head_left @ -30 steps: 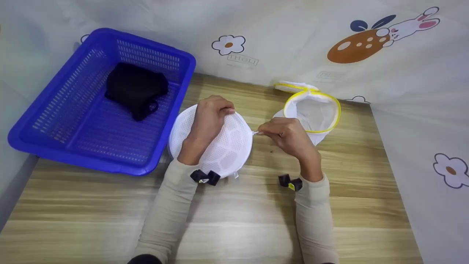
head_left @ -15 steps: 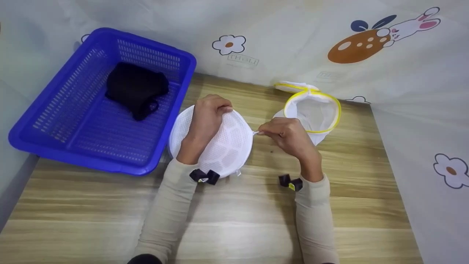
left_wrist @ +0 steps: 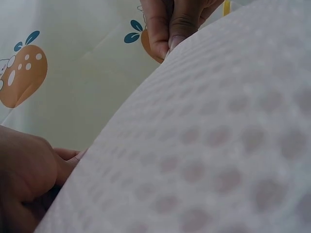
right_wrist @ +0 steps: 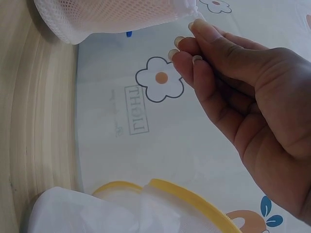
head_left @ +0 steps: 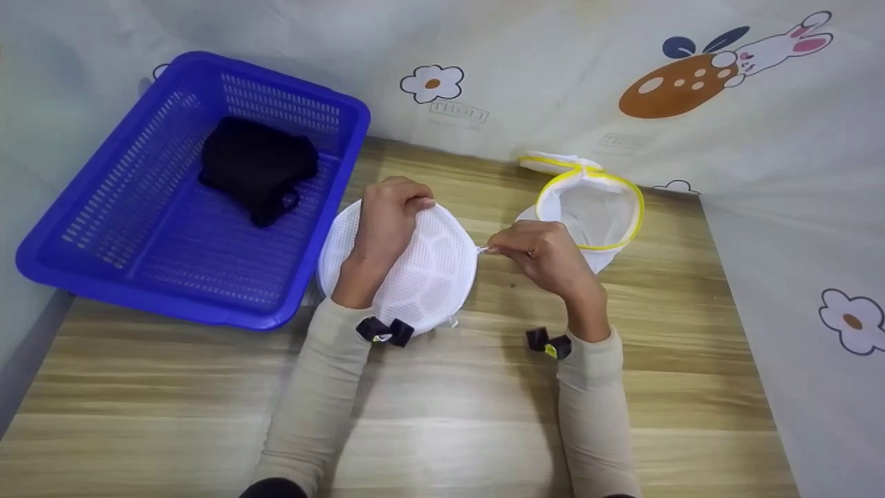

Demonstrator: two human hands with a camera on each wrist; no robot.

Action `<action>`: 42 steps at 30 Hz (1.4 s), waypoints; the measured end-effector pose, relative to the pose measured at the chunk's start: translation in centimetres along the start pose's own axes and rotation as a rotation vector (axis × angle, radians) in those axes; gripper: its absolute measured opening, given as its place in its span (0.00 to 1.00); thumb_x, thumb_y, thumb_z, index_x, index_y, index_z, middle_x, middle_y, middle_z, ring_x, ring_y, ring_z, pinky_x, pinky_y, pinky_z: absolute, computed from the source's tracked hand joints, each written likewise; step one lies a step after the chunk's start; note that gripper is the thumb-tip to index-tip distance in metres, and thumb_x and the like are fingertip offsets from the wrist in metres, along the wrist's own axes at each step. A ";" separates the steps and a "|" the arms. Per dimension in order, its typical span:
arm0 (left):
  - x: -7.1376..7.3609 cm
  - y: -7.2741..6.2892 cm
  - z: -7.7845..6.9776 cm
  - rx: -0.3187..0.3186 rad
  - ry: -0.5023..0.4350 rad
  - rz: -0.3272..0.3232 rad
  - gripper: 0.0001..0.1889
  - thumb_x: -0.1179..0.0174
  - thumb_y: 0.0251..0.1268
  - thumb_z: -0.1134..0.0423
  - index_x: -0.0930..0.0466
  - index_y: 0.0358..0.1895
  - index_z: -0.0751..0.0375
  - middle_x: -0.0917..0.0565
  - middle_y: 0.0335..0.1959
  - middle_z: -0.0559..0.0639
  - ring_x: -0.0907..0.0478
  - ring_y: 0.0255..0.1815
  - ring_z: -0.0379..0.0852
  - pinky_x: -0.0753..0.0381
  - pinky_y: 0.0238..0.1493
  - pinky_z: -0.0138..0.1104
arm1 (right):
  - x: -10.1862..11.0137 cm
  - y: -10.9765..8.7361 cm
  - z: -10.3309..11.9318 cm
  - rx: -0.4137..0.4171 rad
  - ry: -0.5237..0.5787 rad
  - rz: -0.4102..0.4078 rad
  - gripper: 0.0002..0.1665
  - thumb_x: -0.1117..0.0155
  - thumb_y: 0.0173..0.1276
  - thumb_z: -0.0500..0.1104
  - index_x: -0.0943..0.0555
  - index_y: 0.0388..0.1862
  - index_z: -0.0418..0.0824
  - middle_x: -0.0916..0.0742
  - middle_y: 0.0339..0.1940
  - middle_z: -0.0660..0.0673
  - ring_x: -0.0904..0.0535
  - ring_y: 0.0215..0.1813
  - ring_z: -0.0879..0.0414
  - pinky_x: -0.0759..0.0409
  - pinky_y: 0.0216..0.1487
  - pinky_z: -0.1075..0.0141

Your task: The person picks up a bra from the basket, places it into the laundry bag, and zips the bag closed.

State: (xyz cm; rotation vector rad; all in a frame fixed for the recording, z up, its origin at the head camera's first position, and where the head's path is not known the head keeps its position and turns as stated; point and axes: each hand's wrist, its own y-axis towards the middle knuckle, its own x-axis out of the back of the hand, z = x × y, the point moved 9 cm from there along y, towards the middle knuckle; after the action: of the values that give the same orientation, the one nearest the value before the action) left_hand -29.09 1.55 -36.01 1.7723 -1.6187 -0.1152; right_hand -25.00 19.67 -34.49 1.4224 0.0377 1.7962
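Observation:
A round white mesh laundry bag (head_left: 432,277) lies beside the basket in the head view, its honeycomb-like pattern showing through the netting. My left hand (head_left: 387,225) reaches over it and grips its far rim between thumb and curled fingers. At the bag's right edge, my right hand (head_left: 546,256) pinches a small white zipper pull (head_left: 482,250) between thumb and fingertips, drawing that edge to a point. The left wrist view shows the mesh (left_wrist: 218,136) close up, with both hands at its edge. In the right wrist view the pull is mostly behind the thumb.
A blue plastic basket (head_left: 276,304) stands at left with a black cloth item (head_left: 256,166) inside. Behind my right hand sits a second white mesh bag (head_left: 601,259), its yellow-zippered lid (head_left: 550,163) folded back. A patterned sheet (head_left: 518,83) hangs behind the wooden table (head_left: 470,415).
My left hand has shifted slightly left along the bag's rim, and the bag's near edge has moved a little. My right hand keeps its pinch in the same place.

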 end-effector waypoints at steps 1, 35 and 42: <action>0.0 0.0 0.1 0.002 0.000 -0.003 0.09 0.36 0.51 0.63 0.14 0.26 0.67 0.15 0.26 0.56 0.19 0.32 0.52 0.21 0.39 0.39 | 0.0 0.0 0.0 0.001 0.004 -0.003 0.04 0.28 0.55 0.34 0.13 0.31 0.41 0.13 0.28 0.50 0.21 0.28 0.60 0.24 0.31 0.66; 0.9 0.0 1.1 0.067 -0.003 -0.076 0.07 0.34 0.49 0.64 0.14 0.24 0.67 0.15 0.25 0.56 0.18 0.30 0.49 0.21 0.36 0.39 | 0.1 0.1 0.1 0.008 0.006 -0.015 0.06 0.27 0.53 0.32 0.13 0.30 0.40 0.13 0.26 0.50 0.21 0.27 0.60 0.24 0.30 0.66; 1.0 0.0 1.2 0.096 -0.005 -0.078 0.06 0.34 0.50 0.65 0.14 0.26 0.67 0.15 0.26 0.56 0.18 0.31 0.49 0.21 0.37 0.39 | 0.0 -0.1 -0.1 0.007 -0.002 -0.004 0.04 0.31 0.60 0.39 0.12 0.31 0.40 0.13 0.28 0.51 0.20 0.29 0.60 0.23 0.31 0.65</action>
State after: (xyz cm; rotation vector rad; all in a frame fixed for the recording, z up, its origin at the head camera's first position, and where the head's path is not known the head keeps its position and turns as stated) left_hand -29.49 0.14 -36.56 1.9102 -1.5827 -0.0794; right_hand -25.09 19.77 -34.58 1.4280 0.0462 1.7929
